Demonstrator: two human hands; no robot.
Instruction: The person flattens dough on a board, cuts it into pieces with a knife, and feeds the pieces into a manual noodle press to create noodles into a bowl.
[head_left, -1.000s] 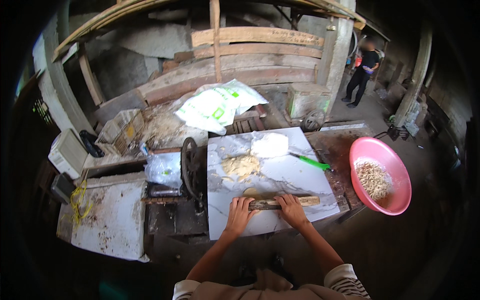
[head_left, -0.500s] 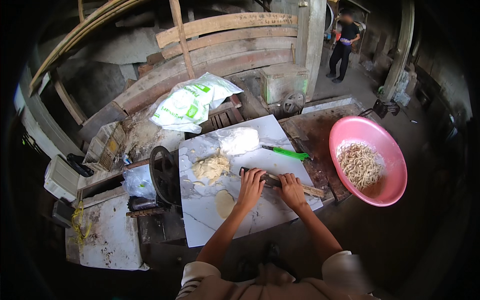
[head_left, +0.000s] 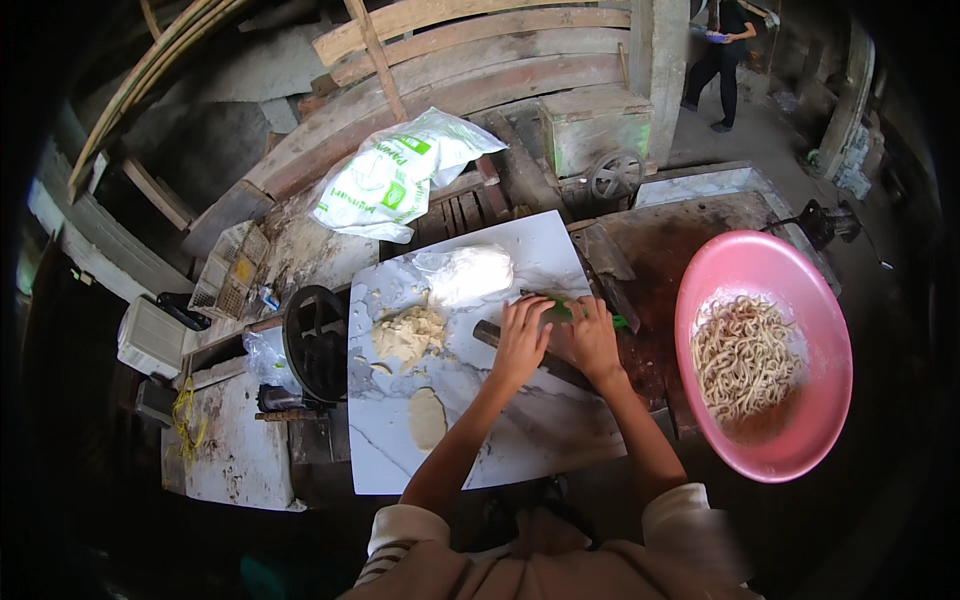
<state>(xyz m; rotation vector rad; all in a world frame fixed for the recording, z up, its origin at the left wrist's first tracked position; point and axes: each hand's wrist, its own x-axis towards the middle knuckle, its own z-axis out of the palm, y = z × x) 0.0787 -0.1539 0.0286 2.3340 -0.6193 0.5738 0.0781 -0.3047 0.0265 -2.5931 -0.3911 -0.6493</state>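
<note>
On a white marbled board (head_left: 480, 445), my left hand (head_left: 523, 340) and my right hand (head_left: 592, 340) reach across a dark wooden bar (head_left: 560, 367). Both have their fingers bent and spread over a green-handled knife (head_left: 560, 306); the hands partly cover it, and whether the fingertips touch it is hard to see. Left of my hands lies a crumbly heap of pale dough (head_left: 409, 336). Nearer me is a flat oval piece of dough (head_left: 427, 420). A clear bag of something white (head_left: 470, 275) rests at the board's far side.
To the right stands a pink basin (head_left: 830, 390) holding floured dough strips (head_left: 745, 360). A dark handwheel (head_left: 318, 345) borders the board's left edge. A white-and-green sack (head_left: 395, 180) lies behind, near a plastic basket (head_left: 230, 270). Another person (head_left: 722, 70) stands far right.
My hands have shifted from the wooden bar, moving away from me toward the green-handled knife. The view has turned, and the basin appears lower and larger. The other person has changed position.
</note>
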